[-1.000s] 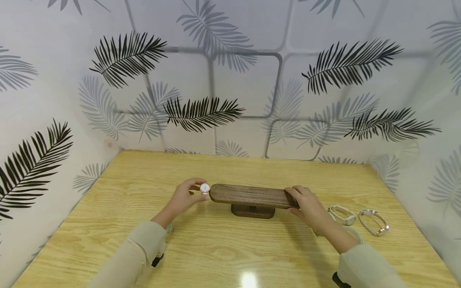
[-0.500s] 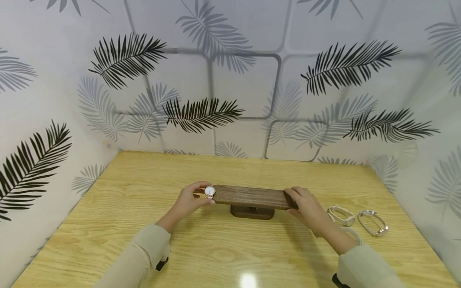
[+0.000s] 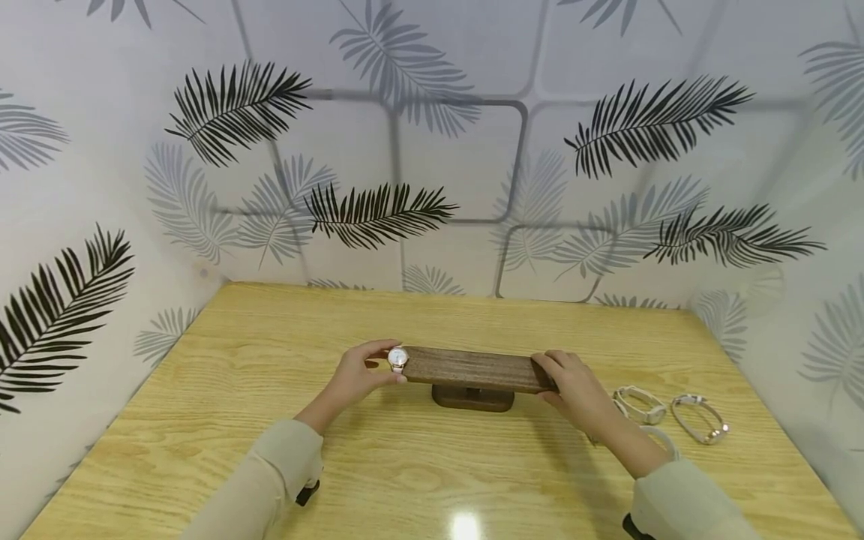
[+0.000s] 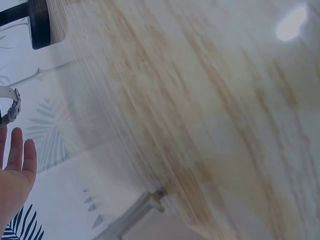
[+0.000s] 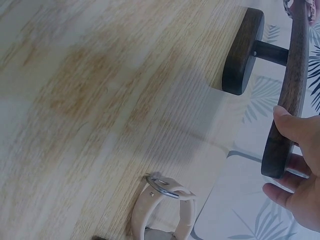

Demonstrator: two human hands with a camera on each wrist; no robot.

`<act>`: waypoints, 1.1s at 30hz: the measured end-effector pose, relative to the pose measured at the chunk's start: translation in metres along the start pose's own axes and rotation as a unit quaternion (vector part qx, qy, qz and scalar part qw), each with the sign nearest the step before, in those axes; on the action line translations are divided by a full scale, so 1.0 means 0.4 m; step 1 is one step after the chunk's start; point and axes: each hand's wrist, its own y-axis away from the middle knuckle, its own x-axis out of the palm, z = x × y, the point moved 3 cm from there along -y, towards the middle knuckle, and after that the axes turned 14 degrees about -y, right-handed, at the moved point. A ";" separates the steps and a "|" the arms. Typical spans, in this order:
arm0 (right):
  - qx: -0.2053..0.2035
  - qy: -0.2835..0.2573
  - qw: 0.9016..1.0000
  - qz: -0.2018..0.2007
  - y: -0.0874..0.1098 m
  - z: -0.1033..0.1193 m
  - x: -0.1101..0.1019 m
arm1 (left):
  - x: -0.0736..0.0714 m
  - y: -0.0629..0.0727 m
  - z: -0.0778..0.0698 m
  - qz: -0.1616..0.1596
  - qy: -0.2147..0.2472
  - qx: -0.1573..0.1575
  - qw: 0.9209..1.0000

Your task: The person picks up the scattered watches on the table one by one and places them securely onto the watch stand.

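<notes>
Background: pale wall covering (image 3: 445,165) printed with black and grey leaves.
Work surface: yellow wood-grained tabletop (image 3: 405,465), showing bright glare at the bottom of the head view.
Centre: long dark-brown wooden bar (image 3: 472,368) set crosswise over a flat dark-brown wooden base (image 3: 472,399). Short dark post (image 5: 271,53) joining them shows plainly in the right wrist view, mostly hidden in the head view.
Left end: bare left hand (image 3: 352,369) pinches a round white-dialled, gold-rimmed wristwatch (image 3: 398,357) at the bar's left end. Dial readable as white in the head view only.
Underside: left wrist view shows the watch's metal buckle (image 4: 14,109); thumb out of that frame. Right wrist view shows strap on both sides of the bar.
Right end: bare right hand (image 3: 572,386) grips the bar, thumb and fingers on opposite sides.
Far right: cream-strapped watch (image 3: 656,414) beside a thin-strapped, gold-toned watch (image 3: 717,433); a pale strap (image 3: 664,434) lies partly behind the right forearm.
Right wrist view: cream strap loop (image 5: 142,212) with silver buckle; which watch, cannot tell.
</notes>
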 end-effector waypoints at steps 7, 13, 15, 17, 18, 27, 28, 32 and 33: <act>0.004 -0.002 1.000 0.000 0.001 -0.001 0.003 | 0.005 -0.003 -0.009 0.001 0.005 -0.001 1.000; 0.004 0.001 1.000 0.002 0.000 0.000 0.002 | 0.007 -0.005 -0.010 0.004 0.007 -0.012 1.000; 0.003 0.002 1.000 0.003 0.000 0.002 0.000 | 0.007 -0.007 -0.011 0.007 0.007 -0.011 1.000; 0.003 0.003 1.000 0.004 0.000 0.004 -0.001 | 0.008 -0.008 -0.012 0.009 0.004 -0.008 1.000; 0.004 0.002 1.000 0.004 0.000 0.004 -0.002 | 0.009 -0.009 -0.013 0.010 0.003 -0.005 1.000; 0.009 -0.001 1.000 0.006 0.004 0.003 -0.003 | 0.023 -0.017 -0.012 0.017 0.006 0.001 1.000; 0.009 0.000 1.000 0.006 0.004 0.002 -0.004 | 0.023 -0.018 -0.012 0.017 -0.003 0.007 1.000; 0.006 0.001 1.000 0.005 0.003 0.001 -0.004 | 0.015 -0.019 -0.016 0.023 -0.050 0.029 0.998; 0.006 0.001 1.000 0.006 0.003 0.000 -0.003 | 0.012 -0.020 -0.017 0.024 -0.065 0.035 0.997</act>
